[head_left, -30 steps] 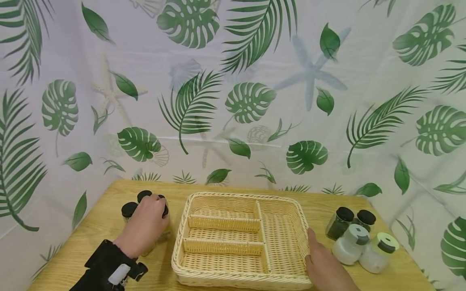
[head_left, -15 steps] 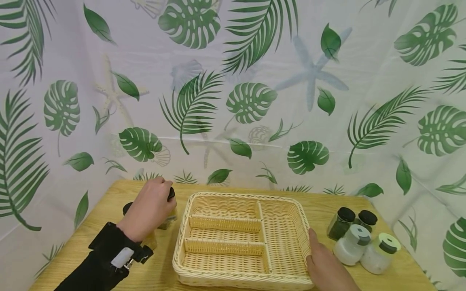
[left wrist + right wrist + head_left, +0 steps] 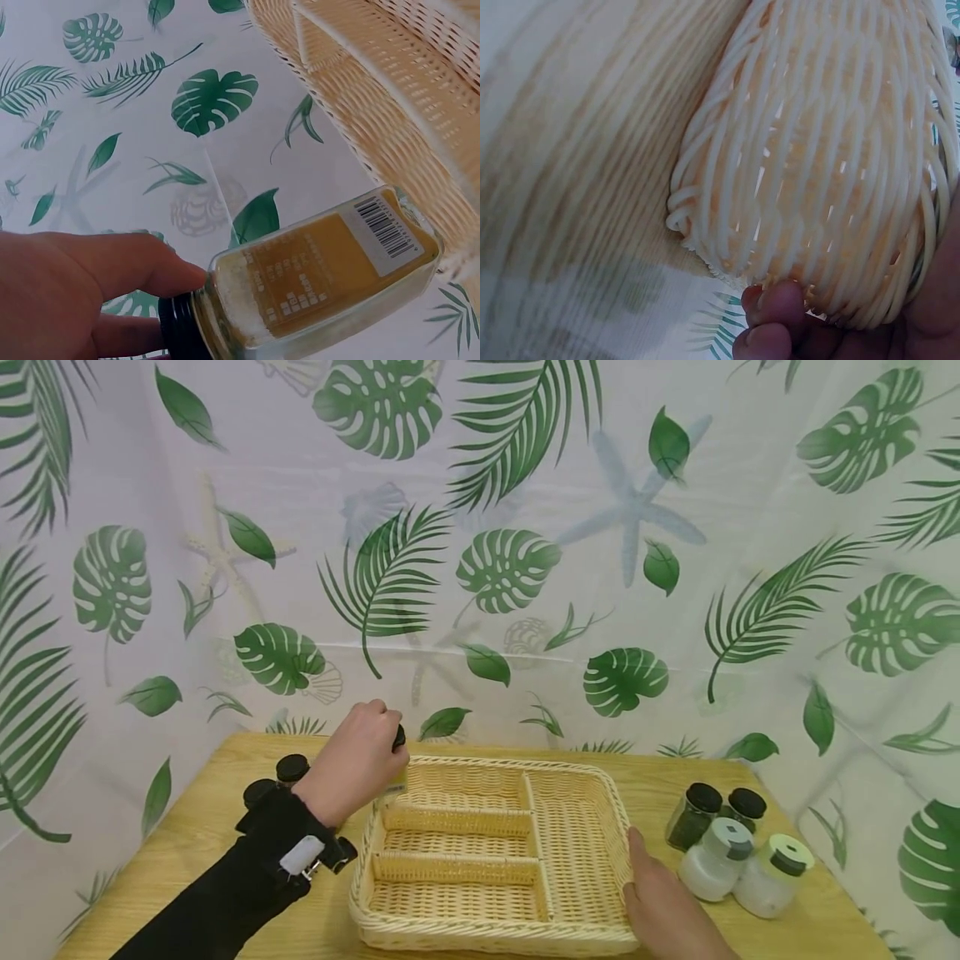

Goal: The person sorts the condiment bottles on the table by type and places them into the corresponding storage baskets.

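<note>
My left hand (image 3: 356, 764) pinches a glass spice jar by its black lid, over the back left corner of the wicker basket (image 3: 487, 933). In the left wrist view the jar (image 3: 322, 274) is tilted, with yellowish print and a barcode label on its side. Low dividers split the basket into three narrow compartments on the left and a long one on the right. My right hand (image 3: 671, 897) grips the basket's right side. Its fingertips (image 3: 780, 304) curl against the woven wall in the right wrist view, the thumb side lying along the other edge.
Two black-lidded jars (image 3: 292, 768) stand left of the basket, partly behind the left arm. On the right are two dark-filled jars (image 3: 693, 817), a grey-capped white jar (image 3: 716, 860) and a green-capped one (image 3: 772, 877). A leaf-print cloth (image 3: 480, 693) hangs behind the wooden table (image 3: 180, 860).
My left hand has lifted the spice jar from the group on the left and carried it right, over the basket's edge. The right hand has stayed on the basket.
</note>
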`<state>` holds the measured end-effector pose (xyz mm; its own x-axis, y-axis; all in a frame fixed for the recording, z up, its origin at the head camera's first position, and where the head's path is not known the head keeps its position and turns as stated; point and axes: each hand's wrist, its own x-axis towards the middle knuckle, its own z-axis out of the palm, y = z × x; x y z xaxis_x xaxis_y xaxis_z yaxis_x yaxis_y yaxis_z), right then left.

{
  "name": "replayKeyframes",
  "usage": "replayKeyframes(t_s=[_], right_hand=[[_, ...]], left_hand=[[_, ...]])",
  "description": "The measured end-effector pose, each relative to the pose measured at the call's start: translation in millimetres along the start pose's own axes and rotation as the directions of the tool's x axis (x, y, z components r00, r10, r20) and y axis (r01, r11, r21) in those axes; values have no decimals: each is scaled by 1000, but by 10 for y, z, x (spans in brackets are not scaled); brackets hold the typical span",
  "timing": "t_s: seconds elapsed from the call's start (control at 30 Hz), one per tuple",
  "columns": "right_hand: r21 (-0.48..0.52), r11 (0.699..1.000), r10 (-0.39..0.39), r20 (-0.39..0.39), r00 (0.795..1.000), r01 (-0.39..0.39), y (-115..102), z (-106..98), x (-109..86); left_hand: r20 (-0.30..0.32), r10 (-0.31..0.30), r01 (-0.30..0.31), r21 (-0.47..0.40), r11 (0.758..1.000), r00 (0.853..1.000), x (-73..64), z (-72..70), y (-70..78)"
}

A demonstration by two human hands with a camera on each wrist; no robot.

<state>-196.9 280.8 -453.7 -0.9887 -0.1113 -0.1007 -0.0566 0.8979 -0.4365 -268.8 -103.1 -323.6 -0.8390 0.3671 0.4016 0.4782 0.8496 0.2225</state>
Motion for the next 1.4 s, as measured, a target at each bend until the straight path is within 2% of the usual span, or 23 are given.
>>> replayKeyframes(t_s=[0.4,0.53,0.73,0.93,1.2,1.4], right_hand=[[-11,1000,-23,-40,999,23,-13,33,-22],[-21,1000,-19,-40,999,18,-16,40,-20],[-44,999,-30,-60,998,27,-23,37,-30],[-38,998,-54,-74,996,52,-29,42,-38],[-56,997,-62,-99,993,57,-11,41,-66],[-54,997,-58,-107,993,52,0,28,-86]], left_hand=[[64,35,-33,-40,999,997,286,185,243],[92,72,-67,-53,996,993,367,281,327],[131,111,-108,-23,994,985,504,457,460],[153,154,-152,-20,988,976,585,635,542],[244,90,-83,-38,996,966,697,864,638],[270,87,-87,-13,996,959,756,1007,693]])
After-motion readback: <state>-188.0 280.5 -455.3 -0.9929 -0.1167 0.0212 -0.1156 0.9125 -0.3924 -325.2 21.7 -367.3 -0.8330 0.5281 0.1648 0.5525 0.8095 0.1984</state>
